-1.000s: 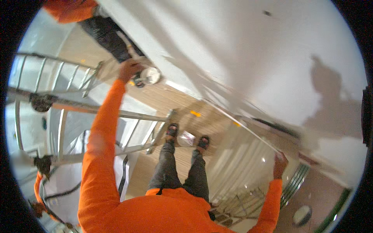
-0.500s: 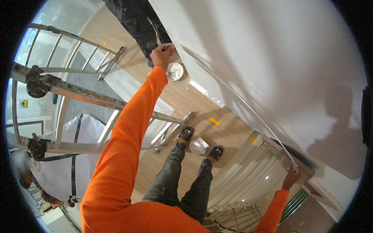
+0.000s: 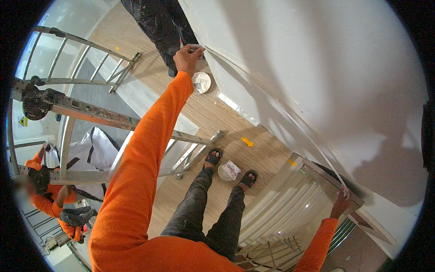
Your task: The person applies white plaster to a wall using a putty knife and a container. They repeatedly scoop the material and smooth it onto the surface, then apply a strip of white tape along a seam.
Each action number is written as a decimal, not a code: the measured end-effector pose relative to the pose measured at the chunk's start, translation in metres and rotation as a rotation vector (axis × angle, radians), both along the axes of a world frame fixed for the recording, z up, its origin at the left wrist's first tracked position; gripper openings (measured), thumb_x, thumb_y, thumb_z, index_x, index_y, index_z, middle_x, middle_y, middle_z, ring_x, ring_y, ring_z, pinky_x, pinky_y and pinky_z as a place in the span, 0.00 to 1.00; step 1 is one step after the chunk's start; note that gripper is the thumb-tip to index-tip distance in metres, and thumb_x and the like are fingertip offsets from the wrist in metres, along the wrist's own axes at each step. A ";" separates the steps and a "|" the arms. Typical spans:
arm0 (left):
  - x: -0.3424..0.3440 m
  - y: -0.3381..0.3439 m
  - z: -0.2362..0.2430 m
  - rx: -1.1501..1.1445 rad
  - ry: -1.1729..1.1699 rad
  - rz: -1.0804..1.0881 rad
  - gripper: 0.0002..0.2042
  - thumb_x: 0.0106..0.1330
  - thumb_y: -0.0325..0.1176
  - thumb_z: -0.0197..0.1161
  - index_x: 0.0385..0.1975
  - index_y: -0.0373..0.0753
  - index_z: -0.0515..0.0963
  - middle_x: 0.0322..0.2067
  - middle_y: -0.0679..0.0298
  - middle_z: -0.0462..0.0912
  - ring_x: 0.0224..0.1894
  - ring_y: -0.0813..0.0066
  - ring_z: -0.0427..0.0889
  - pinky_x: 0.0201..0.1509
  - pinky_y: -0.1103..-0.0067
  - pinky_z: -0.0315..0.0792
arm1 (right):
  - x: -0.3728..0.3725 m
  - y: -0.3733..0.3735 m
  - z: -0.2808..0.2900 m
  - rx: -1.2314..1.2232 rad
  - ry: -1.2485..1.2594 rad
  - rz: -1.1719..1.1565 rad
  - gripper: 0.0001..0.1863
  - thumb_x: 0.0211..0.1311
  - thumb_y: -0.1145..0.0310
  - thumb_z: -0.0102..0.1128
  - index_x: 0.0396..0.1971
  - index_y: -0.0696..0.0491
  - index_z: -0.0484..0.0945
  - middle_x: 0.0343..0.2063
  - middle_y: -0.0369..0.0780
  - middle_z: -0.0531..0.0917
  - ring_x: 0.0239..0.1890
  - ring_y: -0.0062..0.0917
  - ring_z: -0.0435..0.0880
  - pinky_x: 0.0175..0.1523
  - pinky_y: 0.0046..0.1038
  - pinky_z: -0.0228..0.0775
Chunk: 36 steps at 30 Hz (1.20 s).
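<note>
A long, narrow white strip [image 3: 290,115] runs along the white wall [image 3: 326,63], bowing slightly between my two hands. My left hand [image 3: 188,59], arm stretched far forward, pinches its far end at the wall's edge. At the lower right, my right hand [image 3: 341,202] has its fingers closed on the near end, above a brown ledge [image 3: 324,174]. Whether the strip is tape or a stiff trim cannot be made out. Beneath my left hand a round white bucket [image 3: 201,83] stands on the floor.
An aluminium ladder [image 3: 95,111] stands to my left. Another small bucket [image 3: 228,171] sits between my feet. A person in dark trousers [image 3: 156,29] stands beyond my left hand. At the far left a person in orange [image 3: 50,204] is beside a white sheet [image 3: 97,147].
My left hand has moved slightly up to the wall's edge, and the strip now bows more. At the far left, the person in orange has come further into view and the white sheet has shifted.
</note>
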State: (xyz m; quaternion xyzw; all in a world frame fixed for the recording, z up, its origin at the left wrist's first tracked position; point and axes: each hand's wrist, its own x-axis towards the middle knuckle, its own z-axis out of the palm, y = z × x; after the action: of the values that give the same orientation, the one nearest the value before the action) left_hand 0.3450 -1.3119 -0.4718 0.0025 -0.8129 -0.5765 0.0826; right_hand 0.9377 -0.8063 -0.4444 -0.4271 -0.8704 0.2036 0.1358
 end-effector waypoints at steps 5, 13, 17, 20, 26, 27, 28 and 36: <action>0.004 0.006 0.011 -0.034 -0.003 0.003 0.07 0.58 0.28 0.73 0.34 0.34 0.86 0.25 0.65 0.87 0.26 0.85 0.83 0.31 0.85 0.78 | -0.007 -0.011 0.014 -0.026 0.010 0.057 0.22 0.69 0.50 0.59 0.40 0.57 0.83 0.28 0.38 0.81 0.29 0.24 0.76 0.39 0.30 0.68; 0.005 0.020 0.025 -0.081 -0.068 0.004 0.06 0.59 0.27 0.73 0.34 0.34 0.86 0.26 0.65 0.86 0.27 0.83 0.84 0.31 0.85 0.81 | -0.016 -0.021 0.031 -0.077 0.034 0.080 0.21 0.68 0.50 0.60 0.40 0.56 0.83 0.31 0.38 0.81 0.31 0.23 0.77 0.40 0.30 0.69; -0.013 -0.003 -0.006 0.125 -0.059 -0.023 0.06 0.59 0.28 0.73 0.34 0.34 0.86 0.26 0.64 0.87 0.28 0.82 0.85 0.31 0.84 0.81 | -0.015 0.006 -0.001 -0.236 0.095 0.008 0.21 0.68 0.51 0.61 0.43 0.56 0.82 0.34 0.38 0.82 0.33 0.24 0.78 0.43 0.29 0.70; -0.022 0.014 -0.004 0.050 -0.035 -0.041 0.07 0.58 0.28 0.73 0.33 0.33 0.86 0.26 0.63 0.87 0.28 0.81 0.85 0.31 0.83 0.81 | 0.023 0.040 -0.020 -0.119 0.071 -0.076 0.21 0.68 0.51 0.62 0.45 0.56 0.82 0.37 0.38 0.84 0.35 0.25 0.80 0.46 0.29 0.71; -0.049 -0.031 -0.049 0.202 -0.005 -0.103 0.10 0.59 0.29 0.73 0.38 0.33 0.85 0.32 0.60 0.88 0.31 0.78 0.86 0.33 0.82 0.82 | -0.010 0.024 -0.010 0.072 -0.100 0.036 0.20 0.66 0.53 0.64 0.45 0.56 0.84 0.36 0.42 0.86 0.38 0.29 0.81 0.50 0.31 0.71; -0.048 -0.030 -0.049 0.199 -0.012 -0.108 0.10 0.60 0.29 0.72 0.38 0.33 0.85 0.33 0.60 0.87 0.32 0.77 0.86 0.34 0.81 0.82 | -0.025 0.005 0.002 0.035 -0.134 -0.018 0.20 0.66 0.54 0.64 0.45 0.56 0.84 0.35 0.43 0.86 0.39 0.30 0.82 0.50 0.32 0.71; -0.045 -0.022 -0.046 0.170 -0.024 -0.132 0.10 0.60 0.29 0.72 0.39 0.33 0.84 0.33 0.60 0.87 0.33 0.77 0.86 0.35 0.81 0.82 | -0.025 0.002 0.008 0.027 -0.128 -0.057 0.20 0.65 0.54 0.64 0.46 0.56 0.84 0.35 0.44 0.86 0.39 0.30 0.82 0.51 0.32 0.71; -0.067 -0.052 -0.031 0.079 -0.112 -0.409 0.11 0.65 0.28 0.65 0.44 0.32 0.82 0.41 0.58 0.86 0.41 0.72 0.86 0.45 0.79 0.82 | 0.019 0.040 -0.037 0.157 -0.084 0.050 0.20 0.67 0.54 0.61 0.50 0.53 0.83 0.40 0.45 0.87 0.47 0.38 0.84 0.60 0.37 0.67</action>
State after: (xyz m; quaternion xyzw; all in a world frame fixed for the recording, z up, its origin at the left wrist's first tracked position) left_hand 0.2784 -1.3635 -0.5029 -0.1270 -0.7766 -0.6116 -0.0816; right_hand 0.9562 -0.7659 -0.4811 -0.4016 -0.8990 0.1199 0.1272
